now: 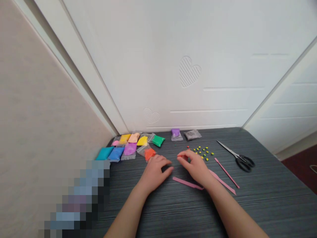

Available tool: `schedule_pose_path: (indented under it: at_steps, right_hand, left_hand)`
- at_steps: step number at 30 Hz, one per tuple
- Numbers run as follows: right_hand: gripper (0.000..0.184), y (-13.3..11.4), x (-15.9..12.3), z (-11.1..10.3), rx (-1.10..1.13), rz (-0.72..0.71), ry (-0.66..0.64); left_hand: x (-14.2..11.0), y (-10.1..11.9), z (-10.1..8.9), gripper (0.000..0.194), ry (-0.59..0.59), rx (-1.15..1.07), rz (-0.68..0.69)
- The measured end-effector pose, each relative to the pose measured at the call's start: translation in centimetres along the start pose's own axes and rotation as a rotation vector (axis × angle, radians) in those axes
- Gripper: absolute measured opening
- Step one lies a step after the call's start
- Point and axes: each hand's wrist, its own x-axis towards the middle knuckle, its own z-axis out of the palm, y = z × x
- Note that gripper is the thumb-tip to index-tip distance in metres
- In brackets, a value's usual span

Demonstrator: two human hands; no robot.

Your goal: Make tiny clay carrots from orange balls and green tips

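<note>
My right hand is closed in a pinch, with a tiny piece of orange-red clay between thumb and fingertips. Facing it, my left hand has its thumb and fingers apart and holds nothing I can see. Its fingers are beside an opened bag of orange clay. Several small yellow-and-green clay bits are scattered just beyond my right hand, with a small red bit at their left. A pink modelling tool lies below the hands; a wider pink one is partly covered by my right wrist.
Bags of coloured clay, including a blue one and a green one, crowd the back left. Purple and grey bags lie near the white panel. At right are a thin pink tool and black-handled scissors.
</note>
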Motion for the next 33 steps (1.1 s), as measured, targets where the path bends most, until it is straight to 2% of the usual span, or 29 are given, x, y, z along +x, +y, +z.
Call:
schedule_pose_path:
  at_steps: [3, 5, 8, 13, 18, 33]
  right_hand:
    - [0.018, 0.5, -0.6, 1.0, -0.266, -0.057, -0.093]
    - [0.019, 0.7, -0.9, 1.6, -0.406, -0.085, -0.141]
    - [0.019, 0.8, -1.0, 2.0, -0.575, -0.113, -0.156]
    - [0.015, 0.6, -0.6, 1.9, -0.753, -0.138, -0.171]
    - [0.019, 0.6, -0.7, 1.7, -0.816, -0.124, -0.198]
    - [0.018, 0.6, -0.9, 1.3, -0.785, -0.125, -0.178]
  left_hand:
    - [0.2, -1.7, -0.6, 0.025, 0.198, 0.188, -0.145]
    - [0.1, -2.5, -0.7, 0.025, 0.262, 0.295, -0.213]
    - [-0.1, -3.0, -0.7, 0.025, 0.278, 0.391, -0.281]
    - [0.0, -3.5, -1.0, 0.022, 0.306, 0.426, -0.315]
    - [0.0, -3.9, -0.9, 0.025, 0.309, 0.441, -0.369]
    - [0.4, -3.9, -0.4, 0.029, 0.333, 0.453, -0.357]
